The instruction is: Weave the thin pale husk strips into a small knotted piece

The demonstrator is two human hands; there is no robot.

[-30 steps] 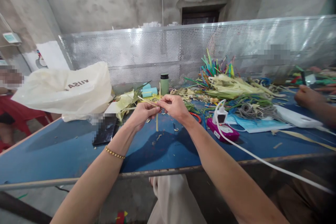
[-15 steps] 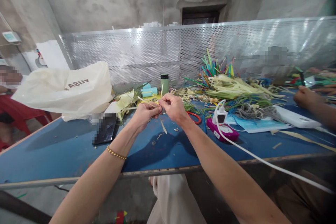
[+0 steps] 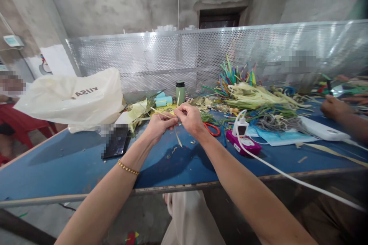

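Above the middle of the table my left hand (image 3: 161,125) and my right hand (image 3: 189,119) meet, fingertips pinched close together. Between them are thin pale yellow-green strips, which look like corn husk. One strip (image 3: 179,139) hangs below the fingers with a pointed end. Another strip (image 3: 157,111) sticks out to the left over my left hand, and a short end stands up by my right fingers. Where the strips cross is hidden by the fingers. Red-handled scissors (image 3: 212,130) lie just right of my right wrist, handles showing.
A black phone (image 3: 117,143) and white plastic bag (image 3: 74,93) lie left. Behind stand a green bottle (image 3: 180,93) and pale husks (image 3: 250,93). Right are a purple power strip (image 3: 248,148) with a white cable, grey cord (image 3: 277,122), a white power bank (image 3: 324,128) and another person's hand (image 3: 335,107).
Almost nothing differs. My hands stay pinched together at the same place, with only a tiny shift of the fingers and of the whole view.
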